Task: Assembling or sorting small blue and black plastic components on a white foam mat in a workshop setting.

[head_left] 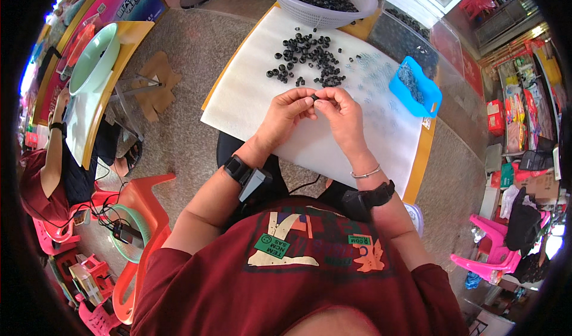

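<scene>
My left hand (pixel 291 113) and my right hand (pixel 341 116) meet over the near part of the white-covered table (pixel 238 106). Between their fingertips is a small black ring-shaped part (pixel 314 97), pinched from both sides. Just beyond my fingers lies a loose pile of the same kind of black parts (pixel 307 53). Small clear bluish pieces (pixel 375 73) are scattered to the right of that pile. A blue plastic basket (pixel 434 91) at the table's right edge holds more of these bluish pieces.
At the table's far edge stands a pale colander (pixel 351 17) full of black parts. Clear panels (pixel 417 35) rise at the far right. Another person (pixel 47 181) sits at a table with a green basin (pixel 95 59) on the left. An orange chair (pixel 146 217) is near my left.
</scene>
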A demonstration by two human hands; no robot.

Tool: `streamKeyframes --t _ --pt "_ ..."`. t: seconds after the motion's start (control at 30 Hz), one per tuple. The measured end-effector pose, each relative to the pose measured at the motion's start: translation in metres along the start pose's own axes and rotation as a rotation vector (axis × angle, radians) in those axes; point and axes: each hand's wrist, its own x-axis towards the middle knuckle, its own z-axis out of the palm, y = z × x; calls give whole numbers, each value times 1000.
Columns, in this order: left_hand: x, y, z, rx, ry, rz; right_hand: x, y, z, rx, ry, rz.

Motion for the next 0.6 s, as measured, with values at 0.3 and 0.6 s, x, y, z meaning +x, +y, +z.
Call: streamKeyframes --t 0.3,0.6 --pt "-2 8 1 12 -67 -85 -8 -1 -5 -3 30 -28" --pt "-2 7 3 -66 -32 -57 -13 15 -59 -333 251 -76"
